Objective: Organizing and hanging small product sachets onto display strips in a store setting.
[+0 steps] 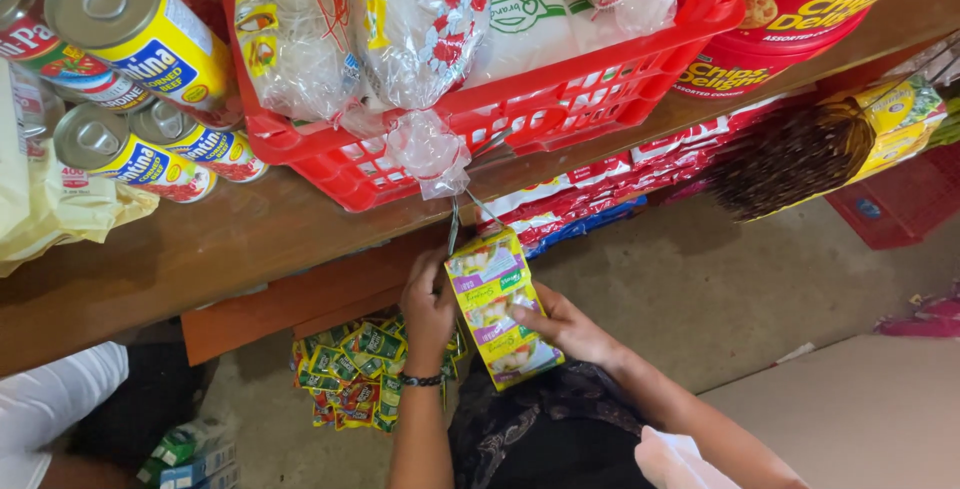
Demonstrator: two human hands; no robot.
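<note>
The left hand (428, 311) and the right hand (568, 327) both grasp a strip of yellow sachets (500, 311), one on each side edge, as it hangs from a wire hook (462, 211) under the wooden shelf (200, 239), below the red basket (520, 109). I judge the strip light, thin and soft, a little slippery, so it is better held by the flat edges, near the top.

Glossy packets under a worn wooden shelf

We see shiny yellow-green printed foil sachets (502, 309), a slick red moulded plastic basket (560, 99), smooth metal-topped tin cans (130, 24), crinkly clear plastic bags (420, 29) and a matt brown wooden shelf board (230, 239).
</note>
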